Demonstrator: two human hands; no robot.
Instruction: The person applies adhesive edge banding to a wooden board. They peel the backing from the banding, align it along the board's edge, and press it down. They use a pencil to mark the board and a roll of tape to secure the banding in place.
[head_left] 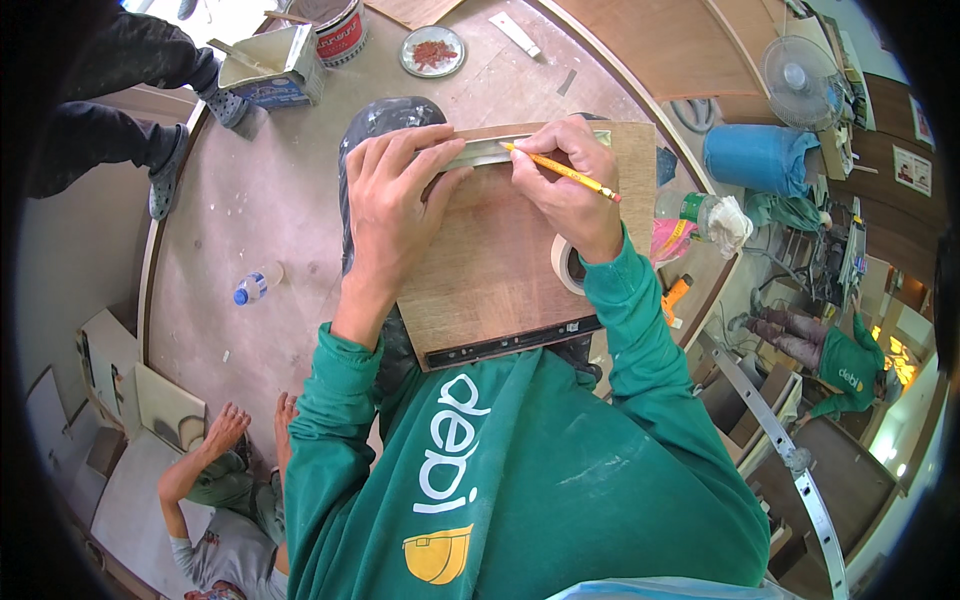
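A brown wooden board [480, 260] rests across my lap, with a pale metal strip [488, 150] lying along its far edge. My left hand [400, 195] holds the strip against the board, fingers over it and thumb on the near side. In my right hand [572, 190] is a yellow pencil [565, 170] with a pink eraser, pinched between thumb and fingers. Its tip touches or nearly touches the strip. Along the board's near edge runs a black drawer slide [510, 343]. A roll of tape [562, 264] sits by my right wrist, partly hidden by the sleeve.
Beyond the board are a round tin lid [432, 51] with reddish bits, a white tube [515, 35], a bucket [340, 30] and a box [275, 75]. A bottle [258, 284] lies left; an orange tool [677, 296] lies right. Other people sit lower left and stand upper left and right.
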